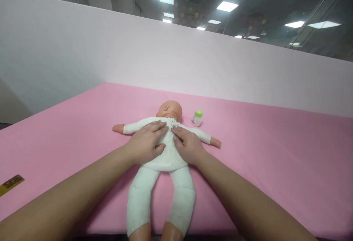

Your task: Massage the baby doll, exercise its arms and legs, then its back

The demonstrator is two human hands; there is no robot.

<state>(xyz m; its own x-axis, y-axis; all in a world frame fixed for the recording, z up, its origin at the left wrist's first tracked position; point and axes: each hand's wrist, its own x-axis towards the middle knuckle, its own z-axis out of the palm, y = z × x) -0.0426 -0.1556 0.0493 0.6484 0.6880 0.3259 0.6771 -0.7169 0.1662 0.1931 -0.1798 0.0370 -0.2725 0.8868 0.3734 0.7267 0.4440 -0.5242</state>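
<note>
Left hand (147,141) and right hand (187,145) lie flat and open, gripping nothing, pinning the doll (162,160) supine, bottle (197,118) beside its head.

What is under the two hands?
The doll in white clothes lies under the left hand and right hand, on the pink mat. The hands cover much of its chest, so anything there stays hidden.
</note>
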